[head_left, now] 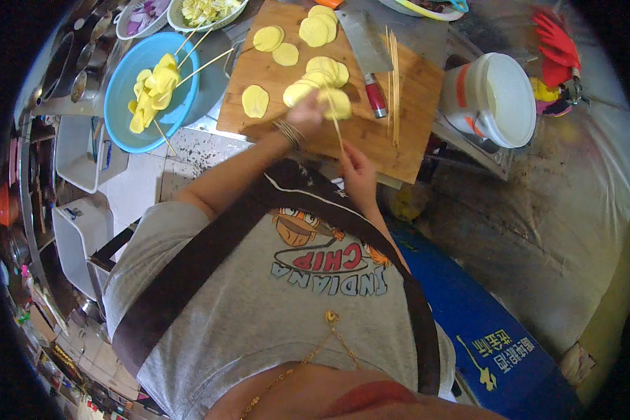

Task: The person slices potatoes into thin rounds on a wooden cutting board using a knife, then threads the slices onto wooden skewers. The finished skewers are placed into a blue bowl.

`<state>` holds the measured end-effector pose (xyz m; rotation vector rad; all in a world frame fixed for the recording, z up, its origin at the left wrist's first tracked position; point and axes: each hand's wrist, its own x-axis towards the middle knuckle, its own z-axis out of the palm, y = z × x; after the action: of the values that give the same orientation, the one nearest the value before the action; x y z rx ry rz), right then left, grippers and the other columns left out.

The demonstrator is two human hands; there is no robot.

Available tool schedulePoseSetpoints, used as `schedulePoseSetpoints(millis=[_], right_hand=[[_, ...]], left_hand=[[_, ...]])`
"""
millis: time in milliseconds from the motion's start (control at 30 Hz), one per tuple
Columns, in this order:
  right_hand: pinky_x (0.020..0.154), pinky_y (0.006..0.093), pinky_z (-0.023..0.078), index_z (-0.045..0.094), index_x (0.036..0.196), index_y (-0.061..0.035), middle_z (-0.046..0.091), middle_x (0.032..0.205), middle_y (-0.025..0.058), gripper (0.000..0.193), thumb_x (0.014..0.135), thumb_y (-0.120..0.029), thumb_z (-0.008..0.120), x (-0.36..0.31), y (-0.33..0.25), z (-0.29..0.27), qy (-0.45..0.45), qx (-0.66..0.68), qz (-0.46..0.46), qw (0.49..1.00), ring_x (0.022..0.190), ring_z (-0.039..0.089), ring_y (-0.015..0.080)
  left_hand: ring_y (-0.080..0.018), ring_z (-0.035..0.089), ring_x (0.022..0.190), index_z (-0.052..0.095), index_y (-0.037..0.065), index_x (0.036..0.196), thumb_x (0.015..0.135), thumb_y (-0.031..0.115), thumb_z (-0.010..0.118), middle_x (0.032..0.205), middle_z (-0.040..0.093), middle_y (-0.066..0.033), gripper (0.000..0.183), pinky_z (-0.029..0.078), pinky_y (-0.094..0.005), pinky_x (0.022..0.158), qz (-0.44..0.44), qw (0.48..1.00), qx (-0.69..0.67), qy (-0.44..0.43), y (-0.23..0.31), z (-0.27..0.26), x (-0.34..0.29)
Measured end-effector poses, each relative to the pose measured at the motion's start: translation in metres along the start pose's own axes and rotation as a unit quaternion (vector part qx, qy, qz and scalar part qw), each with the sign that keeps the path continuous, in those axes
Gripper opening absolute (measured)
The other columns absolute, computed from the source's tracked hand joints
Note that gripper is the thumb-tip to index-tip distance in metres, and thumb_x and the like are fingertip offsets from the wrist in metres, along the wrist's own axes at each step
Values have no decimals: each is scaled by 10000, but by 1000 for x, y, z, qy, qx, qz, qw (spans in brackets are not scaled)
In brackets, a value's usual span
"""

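I have one batch finished: yellow slices already threaded on sticks (157,89) sit in the blue basin (122,78), beyond the left edge of the cutting board (365,136). Over the board's near part, my right hand (357,170) has its fingers closed on a thin wooden skewer (339,131); my left hand (305,117) is at the slice (339,106) on it, too blurred for me to tell whether those fingers are pinched or apart. How many slices this stick carries I can't tell either. Plenty look left to do: a loose fan of slices (322,70) mid-board, a pile (318,26) by the far edge, a lone slice (255,101) toward the near left corner, and bare skewers (393,84) along the right edge, beside the cleaver (364,43).
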<state>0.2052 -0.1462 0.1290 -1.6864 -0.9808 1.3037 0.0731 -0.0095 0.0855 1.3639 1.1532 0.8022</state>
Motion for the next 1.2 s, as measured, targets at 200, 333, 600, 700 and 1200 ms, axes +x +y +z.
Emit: schedulePoseSetpoints(millis=[200,333,600,700,1200], right_hand=[[629,225,442,557,1111,-2,606,834,25,302,869,-180,526,-2,12,-18,41,-45,-37,997,688,530,95],[609,241,447,563,1112,-30,620,791,63,309,854,-198,551,-11,15,-30,23,-59,-15,998,657,547,108],[560,273,450,574,1108,-89,621,740,110,302,824,-195,581,-20,6,-12,-39,-228,-106,967,587,577,185],[572,269,456,554,1144,-129,615,751,104,332,816,-167,588,-21,4,-7,-58,-254,-153,953,602,580,178],[560,335,475,549,1132,-136,620,770,117,325,811,-174,588,-19,16,3,20,-237,-234,943,646,613,263]], left_hand=[[-291,563,855,494,26,1079,774,367,597,932,579,-184,469,459,-370,729,73,972,223,-17,-9,-11,-4],[-309,584,853,529,26,986,707,434,611,896,600,-198,501,456,-395,747,56,881,469,34,-18,-68,27],[-109,558,601,579,39,1017,836,235,577,762,617,-28,267,428,-238,487,-120,971,-204,44,-22,-82,47],[-78,512,589,574,60,958,862,212,543,777,601,7,182,389,-195,497,-115,963,-223,96,-20,-71,53],[-153,513,505,532,24,996,827,146,505,665,550,-55,211,417,-268,466,48,969,35,240,-7,-47,35]])
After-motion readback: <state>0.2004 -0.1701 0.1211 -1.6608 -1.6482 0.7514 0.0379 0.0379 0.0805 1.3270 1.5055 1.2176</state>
